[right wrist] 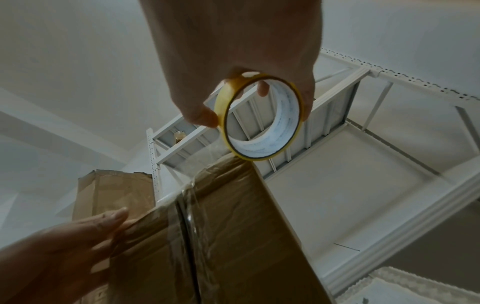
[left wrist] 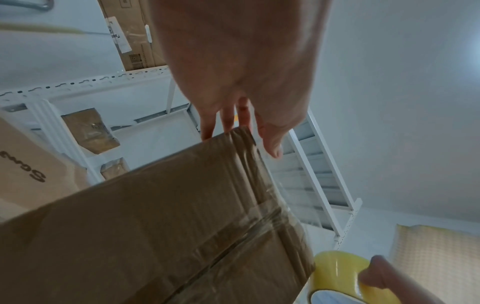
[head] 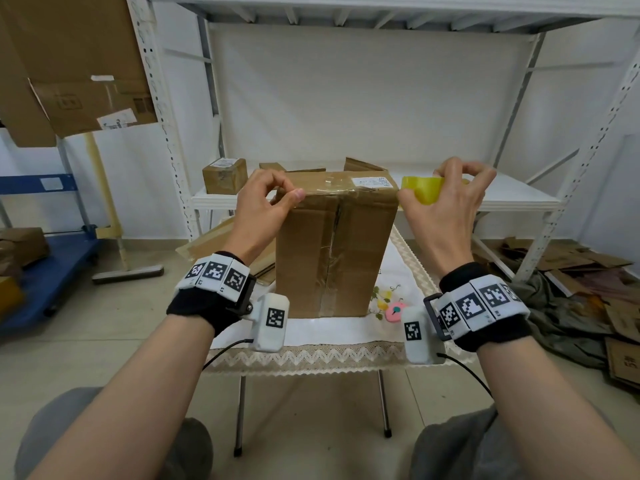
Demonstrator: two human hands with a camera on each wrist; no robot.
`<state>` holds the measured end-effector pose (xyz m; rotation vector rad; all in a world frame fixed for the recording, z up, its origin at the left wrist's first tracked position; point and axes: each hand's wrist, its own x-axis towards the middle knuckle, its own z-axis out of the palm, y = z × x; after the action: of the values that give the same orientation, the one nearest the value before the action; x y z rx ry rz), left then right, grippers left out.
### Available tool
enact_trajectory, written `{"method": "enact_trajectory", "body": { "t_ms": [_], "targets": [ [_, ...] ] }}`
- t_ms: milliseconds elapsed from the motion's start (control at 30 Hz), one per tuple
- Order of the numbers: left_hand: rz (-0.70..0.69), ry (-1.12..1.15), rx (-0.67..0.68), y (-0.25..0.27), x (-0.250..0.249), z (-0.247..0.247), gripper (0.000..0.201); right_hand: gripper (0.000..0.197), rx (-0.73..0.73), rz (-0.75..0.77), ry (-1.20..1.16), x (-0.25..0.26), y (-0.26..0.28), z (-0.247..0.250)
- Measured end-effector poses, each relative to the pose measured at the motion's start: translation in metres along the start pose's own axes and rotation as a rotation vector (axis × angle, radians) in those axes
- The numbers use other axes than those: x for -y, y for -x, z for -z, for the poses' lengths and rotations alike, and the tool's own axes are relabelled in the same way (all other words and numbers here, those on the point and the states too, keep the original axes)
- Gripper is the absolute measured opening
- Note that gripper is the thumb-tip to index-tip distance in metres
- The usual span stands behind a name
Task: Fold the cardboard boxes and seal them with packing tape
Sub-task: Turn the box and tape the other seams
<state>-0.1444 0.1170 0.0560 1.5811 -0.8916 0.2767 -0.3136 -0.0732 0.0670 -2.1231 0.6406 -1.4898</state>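
Two hands work one strip of tape: your left hand [head: 268, 199] pinches the tape end down on the box [head: 334, 247] at its upper left corner, and your right hand [head: 450, 199] grips the yellow roll [head: 424, 190] just off its right edge. The box stands upright on the bench [head: 311, 336], long axis vertical, taped seam facing you. Slack or a tilted roll could wrinkle the tape, or the pinched end could lift.
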Motion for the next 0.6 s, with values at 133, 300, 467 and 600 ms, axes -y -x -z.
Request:
{"method": "enact_trajectory", "body": {
  "t_ms": [133, 300, 467, 600],
  "targets": [
    [0.039, 0.004, -0.003, 0.001, -0.001, 0.003, 0.015, 0.037, -0.017, 0.016, 0.002, 0.002, 0.002, -0.001],
    [0.08, 0.045, 0.084, -0.003, -0.003, 0.01, 0.016, 0.038, -0.029, 0.038, 0.071, 0.004, 0.003, -0.004],
    [0.078, -0.003, 0.089, -0.004, -0.003, 0.014, 0.013, 0.039, -0.042, 0.054, 0.146, 0.009, 0.004, -0.005],
    [0.076, -0.013, 0.074, -0.003, -0.003, 0.013, 0.012, 0.038, -0.034, 0.058, 0.196, 0.012, 0.006, -0.006]
  ]
}}
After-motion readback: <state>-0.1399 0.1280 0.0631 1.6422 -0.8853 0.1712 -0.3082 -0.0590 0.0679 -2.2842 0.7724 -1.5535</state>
